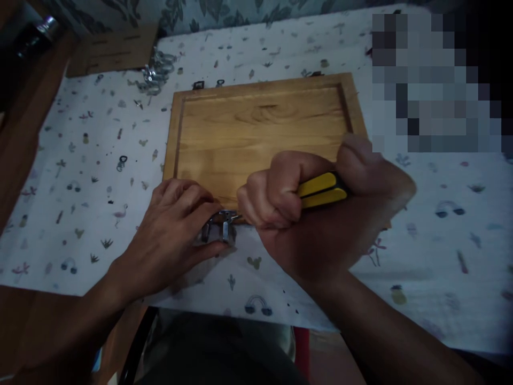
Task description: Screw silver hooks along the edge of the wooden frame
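Observation:
A rectangular wooden board with a framed border lies flat in the middle of the table. My left hand rests at its front left edge, fingers on the wood and thumb below, closed around a shiny metal latch. My right hand makes a fist around a tool with a yellow-and-black handle. Its working end points left towards the latch and is mostly covered by my fingers, so its kind cannot be told.
Several metal latches lie in a pile beside a brown cardboard piece at the back left. A small dark metal part lies on the patterned tablecloth. A dark fitting is at the board's back edge. A blurred-out patch covers the right.

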Motion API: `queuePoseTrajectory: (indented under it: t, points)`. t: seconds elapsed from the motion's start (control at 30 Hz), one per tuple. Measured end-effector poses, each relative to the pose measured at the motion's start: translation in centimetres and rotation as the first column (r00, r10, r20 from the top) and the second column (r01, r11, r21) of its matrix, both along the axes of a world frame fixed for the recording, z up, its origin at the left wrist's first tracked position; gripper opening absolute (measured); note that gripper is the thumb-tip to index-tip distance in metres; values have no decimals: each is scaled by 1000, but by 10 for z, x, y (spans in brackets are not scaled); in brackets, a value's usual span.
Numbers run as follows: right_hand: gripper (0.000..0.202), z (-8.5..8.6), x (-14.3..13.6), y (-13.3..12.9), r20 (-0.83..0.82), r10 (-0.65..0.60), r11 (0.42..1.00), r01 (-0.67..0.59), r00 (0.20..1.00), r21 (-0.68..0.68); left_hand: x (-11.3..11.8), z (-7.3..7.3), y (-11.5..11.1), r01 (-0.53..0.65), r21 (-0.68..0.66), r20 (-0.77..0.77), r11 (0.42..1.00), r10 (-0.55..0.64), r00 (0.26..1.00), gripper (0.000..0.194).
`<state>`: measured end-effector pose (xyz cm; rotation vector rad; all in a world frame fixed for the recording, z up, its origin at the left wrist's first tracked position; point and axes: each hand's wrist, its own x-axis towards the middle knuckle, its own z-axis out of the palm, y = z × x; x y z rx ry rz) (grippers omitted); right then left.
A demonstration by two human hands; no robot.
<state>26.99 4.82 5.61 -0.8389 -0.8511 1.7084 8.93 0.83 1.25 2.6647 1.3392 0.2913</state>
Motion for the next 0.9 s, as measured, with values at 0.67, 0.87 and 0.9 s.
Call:
queuePoseTrajectory:
  t: [0.67, 0.87, 0.9]
  points:
    - [73, -3, 2, -1, -47, 48, 997, -45, 998, 57, 6, -4, -1, -2, 20, 77, 1000, 1, 997, 35]
    - [72, -5, 4, -2, -11, 84, 991, -82, 996, 102, 6, -4, -1, -21, 23, 79, 1000, 19, 997, 35]
    - [72, -6, 5, -2, -21, 85, 991, -82, 996, 109, 6, -4, -1, -21, 20, 79, 1000, 20, 997, 35]
